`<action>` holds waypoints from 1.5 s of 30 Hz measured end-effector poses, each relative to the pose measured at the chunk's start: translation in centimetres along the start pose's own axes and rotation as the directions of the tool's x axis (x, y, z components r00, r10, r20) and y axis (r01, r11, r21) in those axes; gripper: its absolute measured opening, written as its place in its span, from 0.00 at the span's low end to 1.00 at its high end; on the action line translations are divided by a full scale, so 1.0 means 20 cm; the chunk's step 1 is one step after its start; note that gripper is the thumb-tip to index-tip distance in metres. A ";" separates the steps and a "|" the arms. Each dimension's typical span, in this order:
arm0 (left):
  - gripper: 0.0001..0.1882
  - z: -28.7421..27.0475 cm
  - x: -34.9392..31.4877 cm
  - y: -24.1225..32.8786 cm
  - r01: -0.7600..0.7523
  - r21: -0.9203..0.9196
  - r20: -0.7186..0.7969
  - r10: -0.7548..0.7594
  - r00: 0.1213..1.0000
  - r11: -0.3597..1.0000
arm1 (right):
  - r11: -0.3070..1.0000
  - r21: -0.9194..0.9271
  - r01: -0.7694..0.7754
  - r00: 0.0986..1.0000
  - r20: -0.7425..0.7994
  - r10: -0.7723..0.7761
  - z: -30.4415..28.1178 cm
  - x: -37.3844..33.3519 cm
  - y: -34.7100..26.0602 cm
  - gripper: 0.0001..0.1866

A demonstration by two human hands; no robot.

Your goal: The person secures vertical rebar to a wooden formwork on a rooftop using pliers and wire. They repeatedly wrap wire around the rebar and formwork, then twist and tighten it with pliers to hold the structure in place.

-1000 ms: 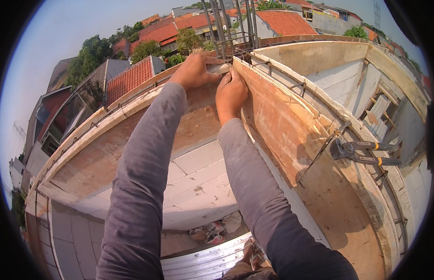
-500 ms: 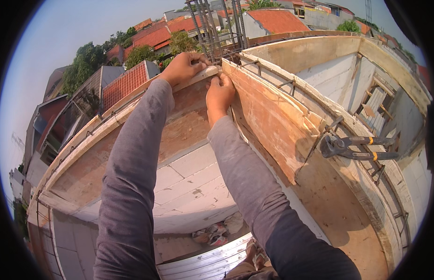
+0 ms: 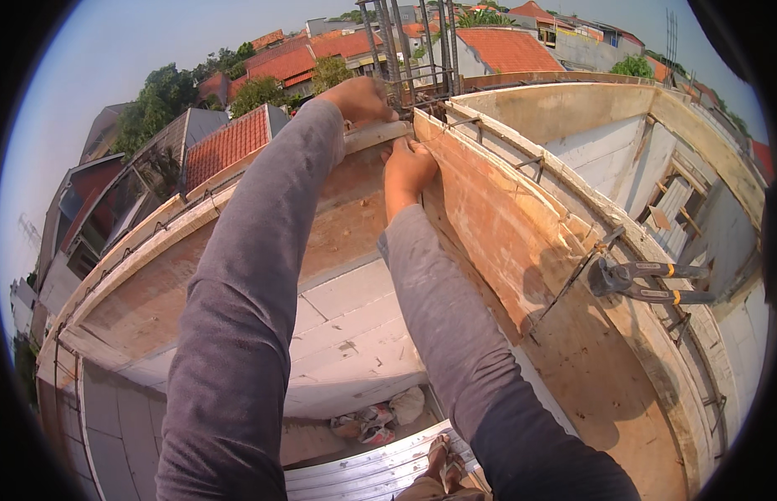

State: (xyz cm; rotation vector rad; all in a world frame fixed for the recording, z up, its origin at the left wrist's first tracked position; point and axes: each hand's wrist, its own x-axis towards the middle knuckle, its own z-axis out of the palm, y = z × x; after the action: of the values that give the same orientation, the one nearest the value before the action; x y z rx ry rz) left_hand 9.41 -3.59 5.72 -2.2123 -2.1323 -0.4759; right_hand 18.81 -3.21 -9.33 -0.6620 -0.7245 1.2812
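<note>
My left hand [image 3: 361,98] is bent over the far end of a wooden batten [image 3: 376,134], at the corner of the formwork. It is a little blurred, its fingers curled and their tips partly hidden. Just below the batten's end, my right hand [image 3: 411,169] has thumb and fingers pinched together against the corner; whatever lies between them is too small to make out. A plywood panel [image 3: 489,200] runs from this corner toward me on the right. Black-handled pincers [image 3: 607,277] rest on the formwork's right edge, away from both hands.
Upright steel bars [image 3: 389,42] rise just behind the corner. Below is a pale block wall [image 3: 347,313], with crumpled bags [image 3: 376,427] at its foot. My sandalled feet [image 3: 439,457] stand on a ribbed metal sheet [image 3: 355,483]. Thin rods cross the right-hand formwork top.
My left hand has tilted over and shifted slightly up and right at the batten's end. My right hand keeps its pinch below it. The whole view has shifted a little.
</note>
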 end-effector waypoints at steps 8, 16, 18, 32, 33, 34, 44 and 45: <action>0.15 -0.01 0.01 0.06 0.039 -0.048 -0.032 -0.040 0.999 0.998 | 0.992 0.125 -0.033 0.998 0.059 0.025 0.01 -0.02 0.05 0.11; 0.09 0.04 -0.04 0.01 0.001 -0.218 -0.045 -0.012 0.999 0.976 | 0.991 -0.001 0.136 0.989 0.064 -0.136 0.01 -0.04 0.10 0.09; 0.07 0.06 -0.07 0.00 -0.041 -0.276 -0.081 0.019 0.997 0.960 | 0.989 0.033 0.146 0.984 0.093 -0.149 0.01 -0.05 0.11 0.08; 0.08 0.00 -0.08 -0.01 -0.105 -0.120 -0.028 0.103 0.994 0.987 | 0.923 0.381 0.056 0.989 0.104 -0.103 0.06 -0.06 0.11 0.09; 0.08 -0.01 -0.08 0.00 -0.117 -0.115 -0.022 0.115 0.993 0.986 | 0.929 0.367 0.052 0.989 0.113 -0.100 0.06 -0.06 0.11 0.09; 0.07 -0.01 -0.08 0.00 -0.129 -0.110 -0.016 0.128 0.992 0.986 | 0.934 0.353 0.049 0.988 0.121 -0.098 0.05 -0.06 0.11 0.09; 0.09 0.01 -0.09 0.02 -0.136 -0.087 -0.051 0.132 0.990 0.987 | 0.983 0.117 0.138 0.983 0.104 -0.151 0.02 -0.09 0.08 0.12; 0.09 0.01 -0.09 0.02 -0.123 -0.083 -0.035 0.120 0.992 0.989 | 0.981 0.092 0.170 0.981 0.083 -0.178 0.03 -0.09 0.09 0.11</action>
State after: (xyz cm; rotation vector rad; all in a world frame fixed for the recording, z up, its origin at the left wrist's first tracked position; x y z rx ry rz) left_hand 9.89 -5.30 5.24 -2.3464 -1.9839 -0.6001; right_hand 17.08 -4.57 -10.60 -0.4638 -0.7810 1.1792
